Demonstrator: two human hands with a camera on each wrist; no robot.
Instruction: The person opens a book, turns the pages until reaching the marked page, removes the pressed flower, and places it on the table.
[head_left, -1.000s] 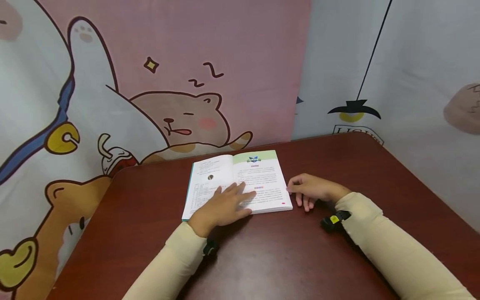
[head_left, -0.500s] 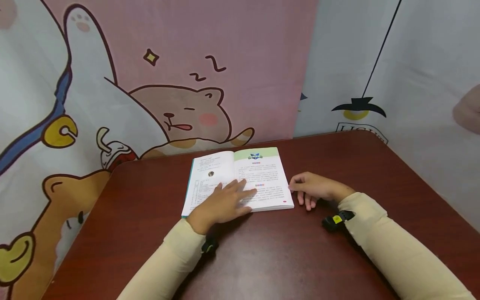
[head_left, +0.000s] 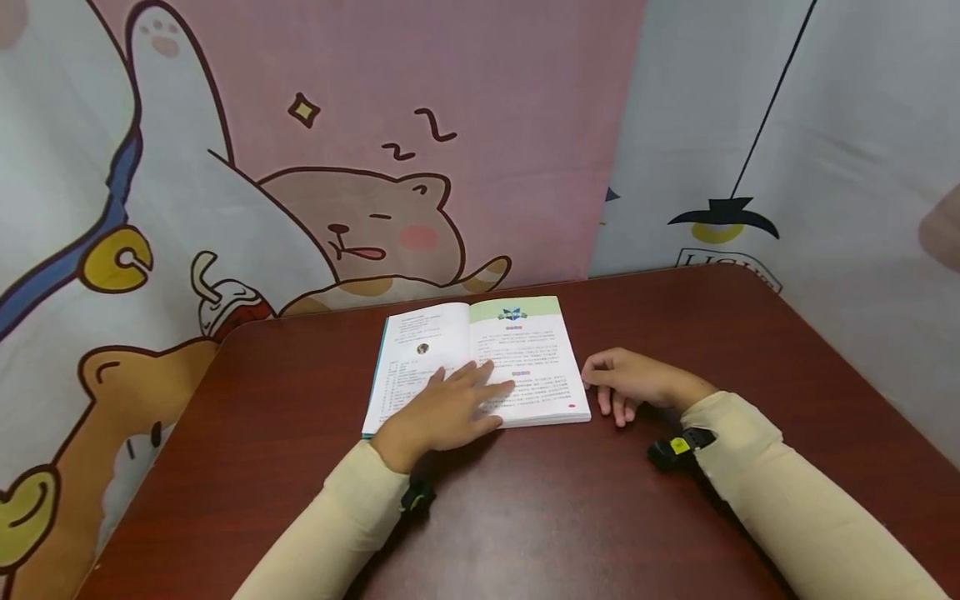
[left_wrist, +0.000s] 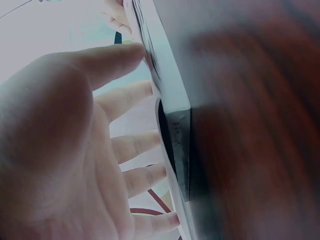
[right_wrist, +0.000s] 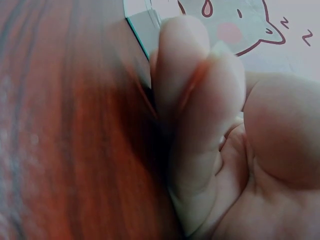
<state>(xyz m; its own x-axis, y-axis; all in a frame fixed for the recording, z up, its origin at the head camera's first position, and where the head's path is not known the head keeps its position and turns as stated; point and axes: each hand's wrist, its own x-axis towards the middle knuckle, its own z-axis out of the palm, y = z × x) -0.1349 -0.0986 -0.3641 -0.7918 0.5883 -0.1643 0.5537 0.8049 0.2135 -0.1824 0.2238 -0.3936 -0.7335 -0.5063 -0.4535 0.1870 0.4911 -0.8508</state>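
An open book (head_left: pixel 525 342) with printed pages lies on the dark red table. My left hand (head_left: pixel 446 408) rests across the lower middle of its pages with fingers spread. In the left wrist view the fingertips of the left hand (left_wrist: pixel 90 150) meet the page surface above the book's thick edge (left_wrist: pixel 172 75). My right hand (head_left: pixel 630 383) is at the book's right edge, fingers bent, thumb and index finger close together right at the page edge. In the right wrist view the bent fingers (right_wrist: pixel 195 110) hide most of the book; I cannot tell whether they pinch a page.
The wooden table (head_left: pixel 525 517) runs back to a cloth backdrop (head_left: pixel 517 150) with cartoon animals, close behind the book. A pale curtain (head_left: pixel 847 167) hangs at the right. Black devices are strapped to the left wrist (head_left: pixel 417 497) and the right wrist (head_left: pixel 671 450).
The head view has shifted slightly. Both hands and the book keep the same places relative to each other, and the same pages show.
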